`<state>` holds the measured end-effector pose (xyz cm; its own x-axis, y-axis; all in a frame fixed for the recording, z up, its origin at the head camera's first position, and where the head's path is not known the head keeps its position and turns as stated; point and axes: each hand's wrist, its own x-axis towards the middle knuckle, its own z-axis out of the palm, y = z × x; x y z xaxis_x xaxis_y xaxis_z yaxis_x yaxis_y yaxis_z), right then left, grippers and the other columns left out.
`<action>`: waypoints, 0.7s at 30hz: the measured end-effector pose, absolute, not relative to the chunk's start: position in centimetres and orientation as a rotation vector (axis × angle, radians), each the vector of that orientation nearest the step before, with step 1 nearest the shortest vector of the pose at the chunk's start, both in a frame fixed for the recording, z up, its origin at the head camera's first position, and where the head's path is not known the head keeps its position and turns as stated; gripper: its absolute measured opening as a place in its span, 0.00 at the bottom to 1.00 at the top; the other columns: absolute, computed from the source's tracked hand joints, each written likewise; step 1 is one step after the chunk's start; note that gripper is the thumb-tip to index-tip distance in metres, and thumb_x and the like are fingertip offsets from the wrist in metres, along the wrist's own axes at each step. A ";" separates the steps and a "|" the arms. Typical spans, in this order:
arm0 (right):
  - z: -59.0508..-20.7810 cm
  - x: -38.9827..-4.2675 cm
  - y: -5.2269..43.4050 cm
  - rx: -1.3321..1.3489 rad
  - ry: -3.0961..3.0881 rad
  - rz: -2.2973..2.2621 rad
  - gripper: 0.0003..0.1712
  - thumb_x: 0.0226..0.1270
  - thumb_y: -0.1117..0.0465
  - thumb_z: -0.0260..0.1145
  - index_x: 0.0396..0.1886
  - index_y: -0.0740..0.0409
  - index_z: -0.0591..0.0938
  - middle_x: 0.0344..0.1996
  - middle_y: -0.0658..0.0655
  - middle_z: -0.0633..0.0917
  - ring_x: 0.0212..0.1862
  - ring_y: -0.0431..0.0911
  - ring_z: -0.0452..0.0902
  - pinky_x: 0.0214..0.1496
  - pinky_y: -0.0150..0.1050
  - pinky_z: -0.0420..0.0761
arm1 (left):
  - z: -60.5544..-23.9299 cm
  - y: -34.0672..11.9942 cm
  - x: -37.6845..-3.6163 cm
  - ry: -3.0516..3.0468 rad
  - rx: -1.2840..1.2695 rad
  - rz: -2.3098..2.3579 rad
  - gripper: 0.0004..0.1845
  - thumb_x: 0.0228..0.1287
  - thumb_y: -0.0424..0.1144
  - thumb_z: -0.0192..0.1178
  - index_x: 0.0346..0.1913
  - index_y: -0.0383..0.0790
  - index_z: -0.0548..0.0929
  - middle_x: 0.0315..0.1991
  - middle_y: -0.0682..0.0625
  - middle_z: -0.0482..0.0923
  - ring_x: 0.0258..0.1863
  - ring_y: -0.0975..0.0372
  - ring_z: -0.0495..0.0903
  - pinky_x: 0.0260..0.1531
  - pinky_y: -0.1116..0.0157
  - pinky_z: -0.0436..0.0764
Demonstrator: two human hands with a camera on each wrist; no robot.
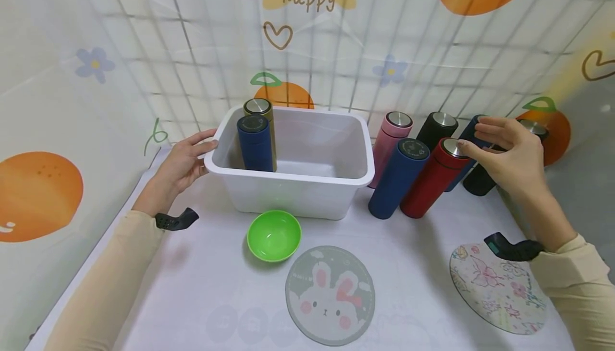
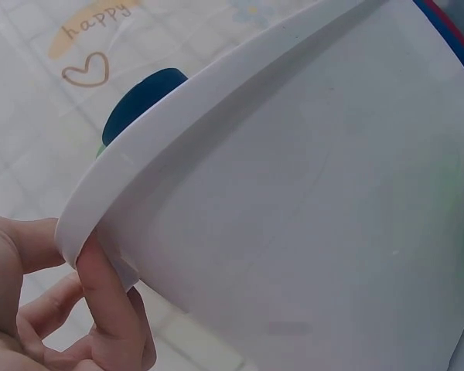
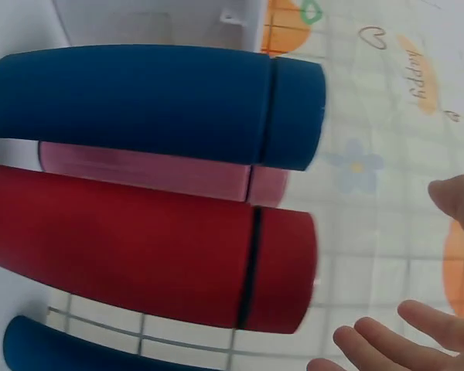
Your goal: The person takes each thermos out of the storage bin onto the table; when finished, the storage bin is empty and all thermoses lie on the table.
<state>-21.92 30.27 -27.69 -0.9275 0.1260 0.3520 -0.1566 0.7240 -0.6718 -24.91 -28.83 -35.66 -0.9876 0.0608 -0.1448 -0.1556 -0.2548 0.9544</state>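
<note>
My left hand (image 1: 179,165) grips the rim of a white plastic tub (image 1: 293,176) at its left end; the left wrist view shows the thumb and fingers pinching that edge. Inside the tub, a blue thermos flask (image 1: 254,148) and a gold thermos flask (image 1: 273,129) stand upright at the left. My right hand (image 1: 516,156) hovers by the lid of a red thermos flask (image 1: 429,182), fingers spread; in the right wrist view its fingers are apart from the flask. Beside the red one stand a blue thermos flask (image 1: 396,180) and a pink thermos flask (image 1: 383,145).
A black flask (image 1: 435,128), another blue flask (image 1: 463,140) and a second black flask (image 1: 478,181) stand at the right, partly hidden. Before the tub sit a green bowl (image 1: 274,236), a round bunny mat (image 1: 330,297) and a patterned mat (image 1: 499,292). A curtained wire grid rises behind.
</note>
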 end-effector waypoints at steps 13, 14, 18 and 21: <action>-25.1 -21.5 28.8 0.114 -2.410 1.177 0.31 0.59 0.55 0.78 0.63 0.46 0.80 0.54 0.48 0.85 0.53 0.33 0.80 0.45 0.18 0.75 | -35.4 -28.7 -24.8 1.870 -0.129 2.351 0.33 0.69 0.39 0.65 0.74 0.42 0.66 0.59 0.47 0.71 0.42 0.60 0.83 0.37 0.68 0.86; -24.9 -21.6 28.6 0.127 -2.396 1.192 0.30 0.59 0.56 0.77 0.63 0.47 0.81 0.54 0.47 0.86 0.52 0.32 0.80 0.45 0.18 0.75 | -35.4 -28.7 -24.8 1.870 -0.130 2.352 0.33 0.69 0.39 0.65 0.74 0.42 0.66 0.59 0.47 0.71 0.42 0.60 0.83 0.36 0.68 0.86; -24.5 -21.9 27.7 0.187 -2.352 1.233 0.29 0.58 0.59 0.78 0.61 0.49 0.82 0.52 0.46 0.86 0.50 0.32 0.81 0.46 0.19 0.77 | -35.4 -28.8 -24.7 1.866 -0.136 2.358 0.33 0.69 0.39 0.65 0.73 0.41 0.66 0.59 0.47 0.72 0.42 0.60 0.83 0.36 0.68 0.86; -24.3 -22.1 27.1 0.220 -2.339 1.242 0.29 0.58 0.60 0.78 0.61 0.50 0.82 0.52 0.47 0.86 0.51 0.33 0.81 0.49 0.21 0.78 | -35.5 -28.7 -24.8 1.868 -0.139 2.358 0.32 0.69 0.39 0.65 0.73 0.42 0.67 0.59 0.47 0.73 0.42 0.60 0.83 0.36 0.68 0.86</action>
